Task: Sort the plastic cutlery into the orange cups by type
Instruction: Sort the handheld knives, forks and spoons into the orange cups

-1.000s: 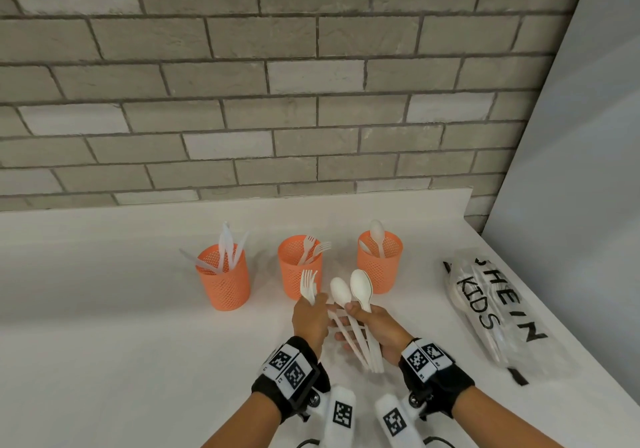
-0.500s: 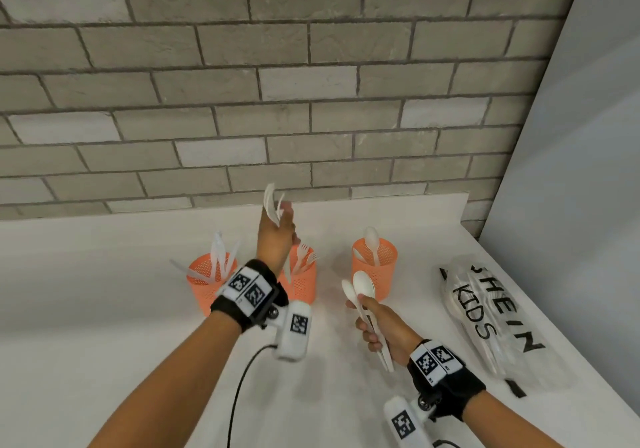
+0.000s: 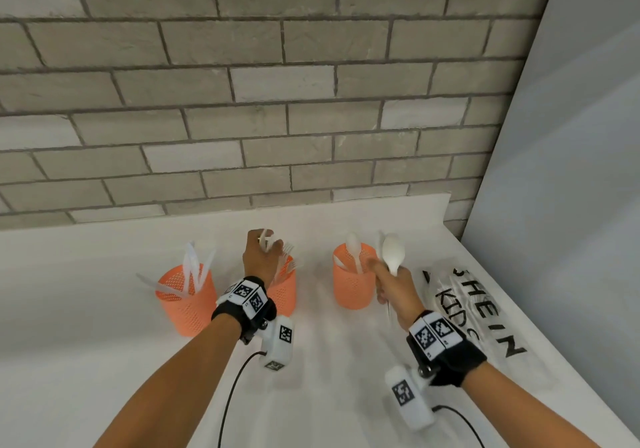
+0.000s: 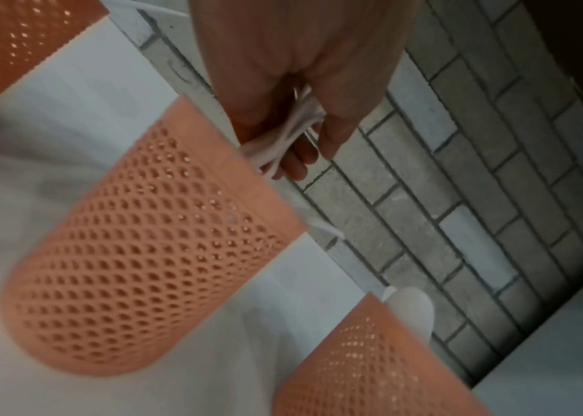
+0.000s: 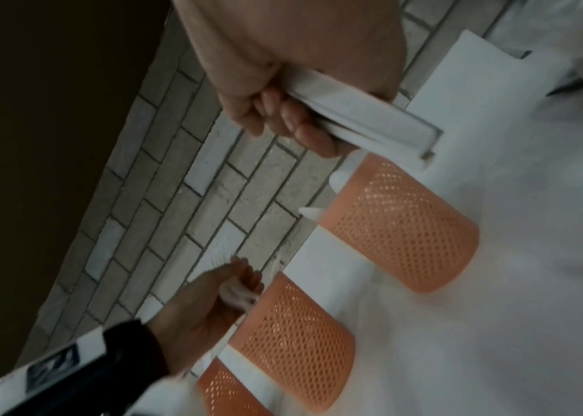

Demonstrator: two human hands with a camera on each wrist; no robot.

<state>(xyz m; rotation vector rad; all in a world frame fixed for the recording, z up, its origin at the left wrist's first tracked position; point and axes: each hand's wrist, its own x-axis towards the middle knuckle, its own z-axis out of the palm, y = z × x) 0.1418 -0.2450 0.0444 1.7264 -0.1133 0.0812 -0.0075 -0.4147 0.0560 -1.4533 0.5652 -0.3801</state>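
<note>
White plastic forks are bunched in the curled left hand above the middle orange mesh cup. At 3 o'clock of it, the right hand grips white plastic spoons beside the right-hand orange mesh cup, which has spoons in it.

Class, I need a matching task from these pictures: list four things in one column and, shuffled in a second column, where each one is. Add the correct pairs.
Column 1
1. forks
2. spoons
3. knives
4. clear bag

Column 2
A. standing in the leftmost orange cup
B. held in the left hand, above the middle orange cup
C. lying flat at the table's right end
D. held in the right hand, beside the rightmost orange cup

Pairs: 1-B, 2-D, 3-A, 4-C
</note>
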